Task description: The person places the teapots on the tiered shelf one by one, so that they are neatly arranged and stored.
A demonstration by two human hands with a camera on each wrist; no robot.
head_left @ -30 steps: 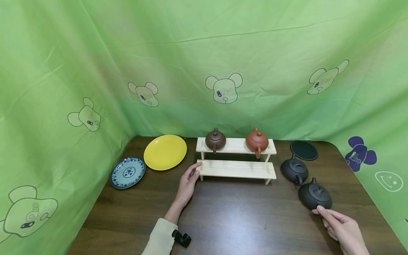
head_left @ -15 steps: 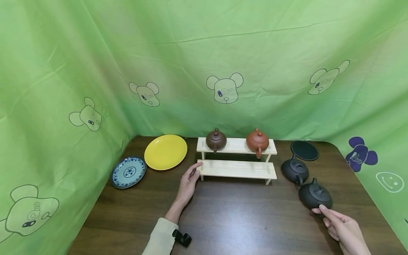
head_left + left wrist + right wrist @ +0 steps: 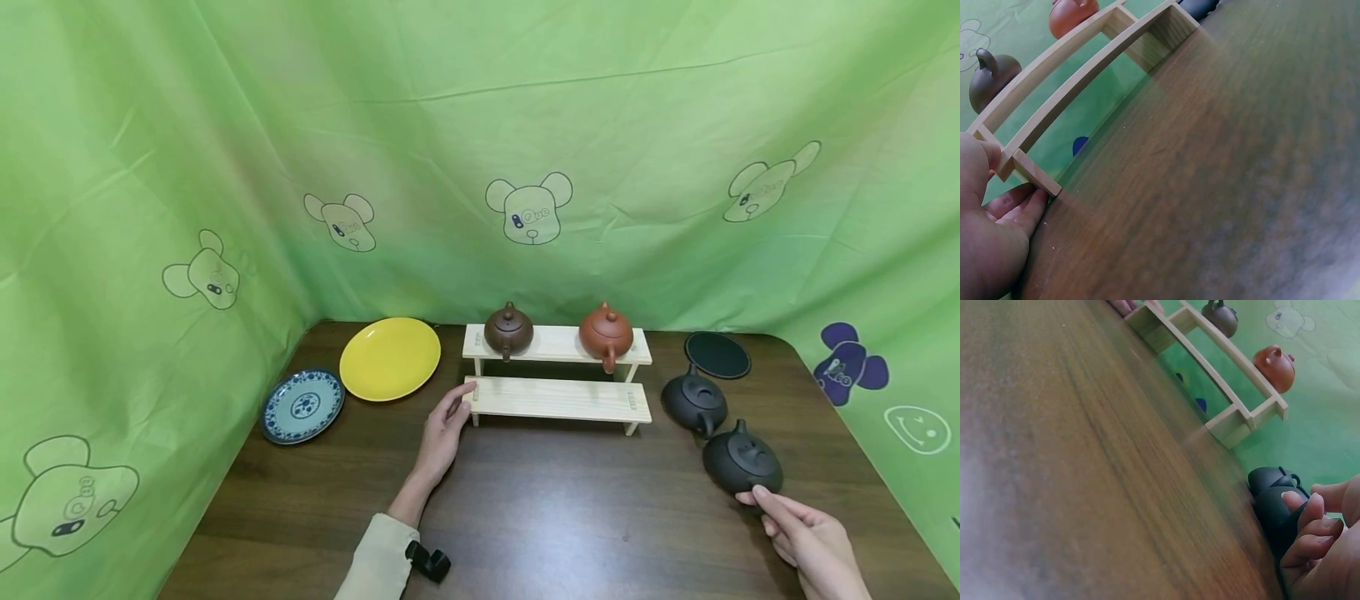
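In the head view, my right hand (image 3: 810,533) pinches the handle of the nearer black teapot (image 3: 741,458) between thumb and fingers. The teapot sits on the table; the fingers hide its handle. A second black teapot (image 3: 693,402) stands just behind it. My left hand (image 3: 438,437) holds the left end of the lower board of a two-tier wooden stand (image 3: 558,397). The left wrist view has that hand's fingers (image 3: 1013,206) by the stand's leg, below the board. On the upper tier sit a dark brown teapot (image 3: 508,330) and a reddish-brown teapot (image 3: 605,333).
A yellow plate (image 3: 390,358) and a blue patterned plate (image 3: 303,406) lie left of the stand. Behind the black teapots is a dark round mat or dish (image 3: 717,354). Green printed cloth (image 3: 420,150) hangs around the wooden table (image 3: 570,508).
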